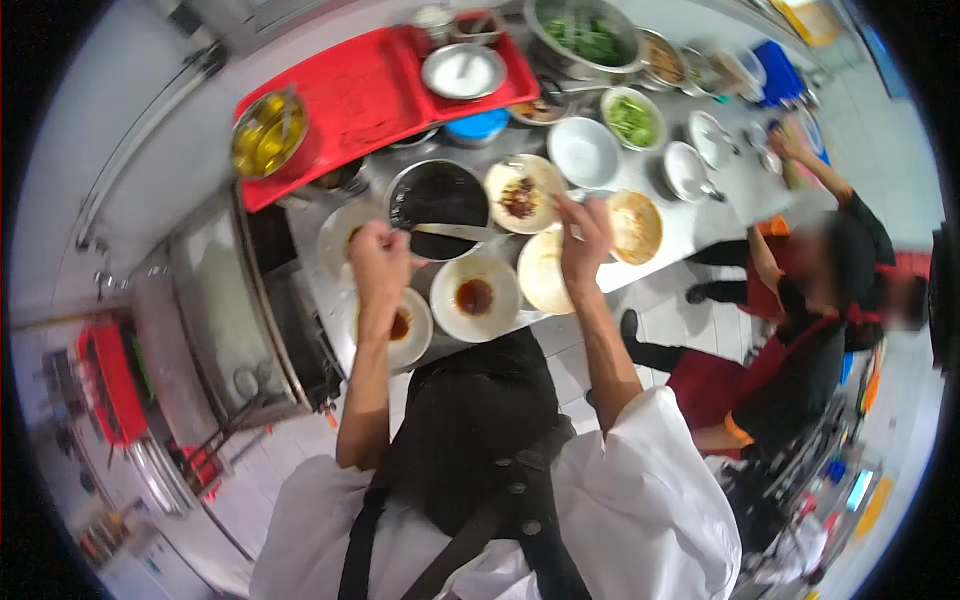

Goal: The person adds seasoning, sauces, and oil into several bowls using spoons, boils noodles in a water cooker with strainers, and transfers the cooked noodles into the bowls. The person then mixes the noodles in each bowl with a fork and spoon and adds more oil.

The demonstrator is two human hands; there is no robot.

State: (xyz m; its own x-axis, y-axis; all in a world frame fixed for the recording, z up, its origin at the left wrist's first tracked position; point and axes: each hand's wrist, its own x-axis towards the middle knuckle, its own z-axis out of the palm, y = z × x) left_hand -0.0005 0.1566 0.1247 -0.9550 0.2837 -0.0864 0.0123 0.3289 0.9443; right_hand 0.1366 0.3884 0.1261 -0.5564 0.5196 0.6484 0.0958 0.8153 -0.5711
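My left hand (382, 265) is closed at the near left of a pot of dark liquid (438, 190). A pale, flat utensil (452, 231) reaches from its fingers across the pot's near rim; its exact kind is blurred. My right hand (586, 240) is pinched beside a bowl with dark red, chili-like bits (519, 198); what it holds, if anything, I cannot make out. In front of the pot sits a bowl with brown sauce (475, 296). Another sauce bowl (408, 330) is partly behind my left forearm. A pale bowl (545, 270) lies just left of my right wrist.
A red tray (340, 90) spans the back, bearing a pot of yellow oil (270, 135) and a bowl of white powder (464, 72). Greens fill a steel bowl (585, 35). Other people in dark red aprons (700, 385) stand at right. A steel basin unit (215, 310) is left.
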